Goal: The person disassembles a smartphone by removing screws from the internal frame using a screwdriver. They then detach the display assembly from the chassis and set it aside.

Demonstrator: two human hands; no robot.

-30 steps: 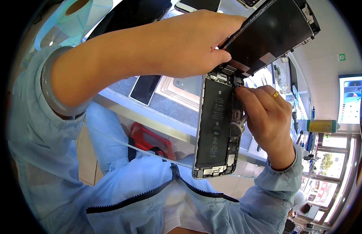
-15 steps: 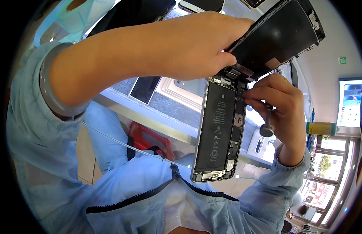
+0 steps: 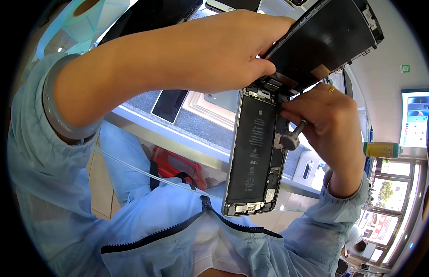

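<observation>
An opened smartphone body (image 3: 251,152) stands tilted in front of me, its black battery and metal inner parts bare. The phone's screen panel (image 3: 323,46) is folded up from the top end, its dark back toward me. My left hand (image 3: 237,53) grips the phone where panel and body meet, thumb on the near side, other fingers hidden behind. My right hand (image 3: 332,115) is closed on a small screwdriver (image 3: 293,138), its round cap pointing toward me. The right fingertips press at the upper right inside edge of the body; the screwdriver's tip is hidden there.
Behind lie a white-edged phone (image 3: 169,105), a pale box (image 3: 200,108) and a large dark screen (image 3: 147,21) on the workbench (image 3: 145,111). A label roll (image 3: 85,23) stands far left. Right is a yellow-green bottle (image 3: 382,149). A red object (image 3: 175,164) sits below the bench.
The phone and both hands have shifted slightly left. My right hand has turned, swinging the screwdriver's cap left and up, closer over the phone body.
</observation>
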